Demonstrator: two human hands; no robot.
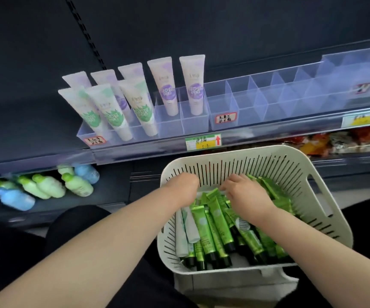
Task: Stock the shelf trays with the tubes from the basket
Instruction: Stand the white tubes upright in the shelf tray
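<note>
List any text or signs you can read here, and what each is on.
No words read clearly.
Shelf price tag: a red up arrow; handwriting blurred.
Red-bordered tray labels: handwritten, unreadable.
Standing tubes: print too blurred.
Green tubes in the basket: too small.
Yellow tag at right: blurred.

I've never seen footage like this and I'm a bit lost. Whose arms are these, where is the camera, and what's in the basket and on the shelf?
There is no machine here. A camera worn on a person's head looks down at their own bare arms. The left hand and right hand reach into a white basket full of green tubes. Whether either hand grips one cannot be told. Above, clear trays hold pale tubes standing at the left, and the compartments to the right are empty. Bottles lie on the shelf below.
</note>
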